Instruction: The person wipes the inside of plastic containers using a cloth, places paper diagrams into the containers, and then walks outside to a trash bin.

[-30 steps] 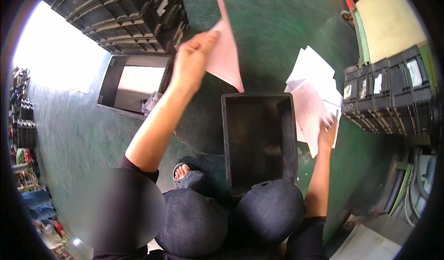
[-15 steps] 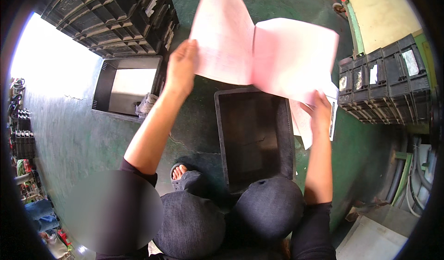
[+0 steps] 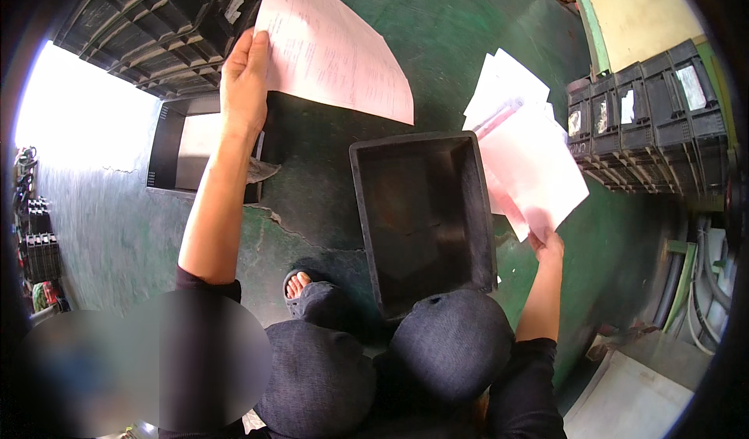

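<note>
My left hand pinches the left edge of a pink printed sheet, raised over the floor beyond the black plastic crate. To the right of that crate, my right hand has its fingers closed on the lower corner of another pink sheet. White papers lie beneath and beyond this second sheet. The crate stands in front of my knees, and only its dark inside shows.
Stacked black crates rise at the far left, with an open crate at their foot holding something pale. At the right stands a row of black bins. Pipes and a pale box are at the lower right.
Both pink sheets were together, spread between my hands. Now they are apart: my left hand has gone left and farther away with one, and my right hand has lowered the other toward the papers.
</note>
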`<action>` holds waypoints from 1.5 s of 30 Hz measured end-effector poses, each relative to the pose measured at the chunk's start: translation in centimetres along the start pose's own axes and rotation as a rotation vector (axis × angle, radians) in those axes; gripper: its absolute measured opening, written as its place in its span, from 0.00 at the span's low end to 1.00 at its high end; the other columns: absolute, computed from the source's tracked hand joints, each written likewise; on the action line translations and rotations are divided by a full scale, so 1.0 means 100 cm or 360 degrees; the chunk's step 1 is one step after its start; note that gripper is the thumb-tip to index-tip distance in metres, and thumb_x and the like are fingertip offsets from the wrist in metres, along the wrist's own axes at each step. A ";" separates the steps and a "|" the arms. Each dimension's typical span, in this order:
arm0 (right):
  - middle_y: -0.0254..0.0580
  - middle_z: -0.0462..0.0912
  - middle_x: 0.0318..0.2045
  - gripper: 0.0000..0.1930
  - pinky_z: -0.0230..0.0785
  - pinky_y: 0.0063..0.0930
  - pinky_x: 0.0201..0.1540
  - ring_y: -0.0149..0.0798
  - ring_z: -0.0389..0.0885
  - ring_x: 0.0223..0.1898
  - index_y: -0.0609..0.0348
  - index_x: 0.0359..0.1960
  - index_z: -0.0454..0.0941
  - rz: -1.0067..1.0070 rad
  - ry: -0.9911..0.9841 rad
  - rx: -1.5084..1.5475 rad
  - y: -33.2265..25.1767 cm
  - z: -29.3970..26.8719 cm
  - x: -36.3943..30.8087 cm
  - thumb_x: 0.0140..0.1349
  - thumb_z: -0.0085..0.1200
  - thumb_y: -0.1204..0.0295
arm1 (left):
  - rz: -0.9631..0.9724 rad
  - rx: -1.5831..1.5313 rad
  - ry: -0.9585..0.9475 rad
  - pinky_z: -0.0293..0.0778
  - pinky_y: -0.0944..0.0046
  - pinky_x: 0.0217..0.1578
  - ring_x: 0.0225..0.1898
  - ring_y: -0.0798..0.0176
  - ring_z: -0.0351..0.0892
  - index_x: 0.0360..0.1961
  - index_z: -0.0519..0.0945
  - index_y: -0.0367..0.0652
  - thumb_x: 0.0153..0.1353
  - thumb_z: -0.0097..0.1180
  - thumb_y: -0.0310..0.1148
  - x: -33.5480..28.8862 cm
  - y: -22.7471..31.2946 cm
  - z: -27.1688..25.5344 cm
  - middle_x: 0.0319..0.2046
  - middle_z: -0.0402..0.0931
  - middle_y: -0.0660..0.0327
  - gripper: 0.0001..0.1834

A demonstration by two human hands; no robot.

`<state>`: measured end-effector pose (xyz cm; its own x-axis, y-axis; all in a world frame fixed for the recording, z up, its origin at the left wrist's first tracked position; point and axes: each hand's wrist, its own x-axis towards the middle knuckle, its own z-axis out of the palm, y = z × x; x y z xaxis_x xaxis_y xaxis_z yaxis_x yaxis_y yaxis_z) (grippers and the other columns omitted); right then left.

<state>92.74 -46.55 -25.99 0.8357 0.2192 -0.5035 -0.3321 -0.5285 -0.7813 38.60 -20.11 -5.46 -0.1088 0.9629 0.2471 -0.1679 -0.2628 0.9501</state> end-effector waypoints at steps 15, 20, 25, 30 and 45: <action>0.47 0.66 0.56 0.49 0.56 0.33 0.56 0.40 0.65 0.56 0.58 0.61 0.55 -0.0898 -0.1851 -0.0128 -0.145 0.087 -0.211 0.35 0.69 0.65 | 0.0011 0.0452 -0.1327 0.66 0.73 0.43 0.41 0.71 0.72 0.48 0.71 0.34 0.64 0.42 0.39 -0.045 0.069 0.092 0.38 0.75 0.61 0.19; 0.45 0.79 0.39 0.24 0.64 0.24 0.45 0.35 0.76 0.39 0.67 0.48 0.71 -0.0827 -0.1244 -0.0725 -0.093 0.093 -0.191 0.49 0.61 0.69 | 0.0143 0.0851 -0.1161 0.68 0.71 0.40 0.36 0.68 0.75 0.48 0.72 0.39 0.63 0.45 0.37 -0.044 0.002 0.073 0.38 0.77 0.60 0.16; 0.44 0.80 0.36 0.16 0.66 0.23 0.41 0.28 0.75 0.36 0.72 0.43 0.73 -0.1309 -0.0385 -0.0760 -0.080 0.046 -0.136 0.57 0.54 0.71 | 0.0281 0.1195 -0.0826 0.71 0.65 0.37 0.34 0.60 0.78 0.53 0.67 0.44 0.60 0.48 0.34 -0.067 -0.025 0.052 0.41 0.75 0.52 0.20; 0.38 0.80 0.35 0.11 0.67 0.18 0.38 0.25 0.75 0.33 0.65 0.43 0.75 -0.0860 -0.0847 -0.0173 -0.095 0.011 -0.152 0.59 0.50 0.75 | -0.0110 0.1288 -0.0700 0.70 0.59 0.44 0.46 0.51 0.74 0.61 0.55 0.43 0.56 0.54 0.39 -0.142 -0.067 0.013 0.51 0.66 0.42 0.34; 0.58 0.78 0.33 0.14 0.67 0.40 0.39 0.57 0.75 0.38 0.66 0.39 0.75 -0.1184 -0.1012 -0.1443 0.008 0.101 -0.202 0.53 0.54 0.70 | -0.0998 0.0835 -0.0846 0.60 0.56 0.56 0.58 0.42 0.60 0.62 0.27 0.35 0.50 0.58 0.39 -0.239 -0.081 0.018 0.56 0.55 0.34 0.55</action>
<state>71.19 -43.12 -20.21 0.2593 0.9023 -0.3443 0.7247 -0.4174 -0.5482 44.37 -40.88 -18.76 0.3293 0.8548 -0.4011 0.4273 0.2439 0.8706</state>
